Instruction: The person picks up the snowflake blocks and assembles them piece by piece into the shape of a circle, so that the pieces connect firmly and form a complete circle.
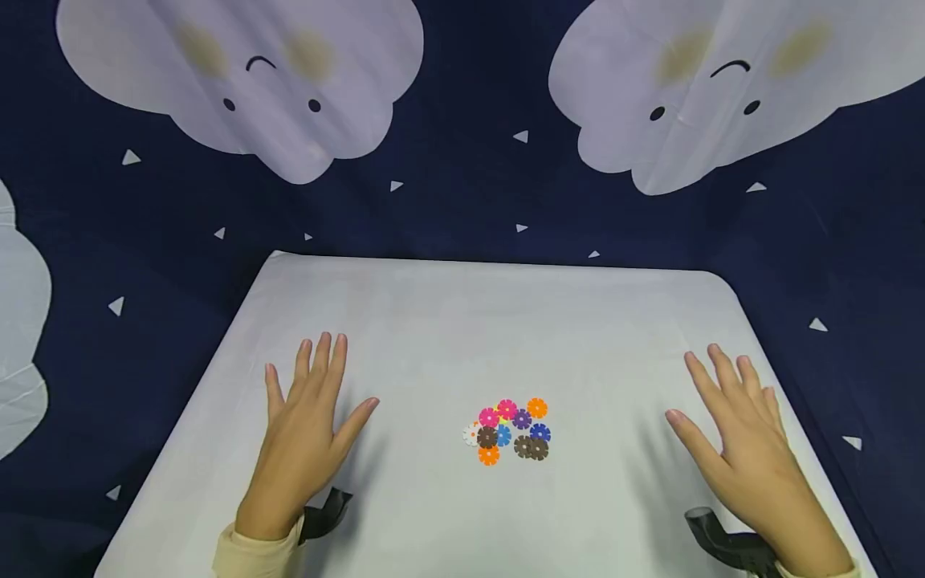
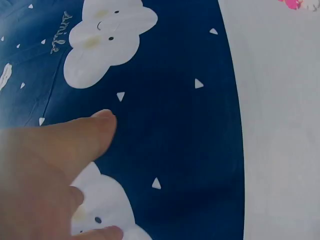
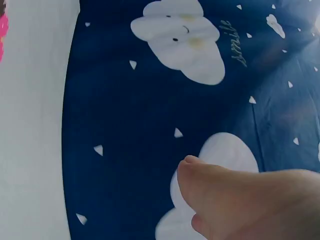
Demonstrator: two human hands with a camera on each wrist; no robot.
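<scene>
Small notched discs in several colours lie in a loose cluster on the white table (image 1: 433, 321), some overlapping: an orange disc (image 1: 537, 408) at the top right, pink ones (image 1: 507, 409), a blue one (image 1: 539, 433), brown ones (image 1: 538, 449) and a white one (image 1: 470, 435). Left of them, the left hand (image 1: 299, 441) is spread with straight fingers and holds nothing. On the right side the right hand (image 1: 747, 449) is likewise spread, holding nothing. Both wrist views show part of each hand, the left (image 2: 55, 170) and the right (image 3: 245, 200), with pink disc edges (image 2: 292, 4) at a corner.
Dark blue cloth (image 1: 462, 209) with white clouds (image 1: 246, 80) and small triangles surrounds the table's back and sides. A black strap piece (image 1: 327, 514) shows at the left wrist, another (image 1: 726, 542) at the right.
</scene>
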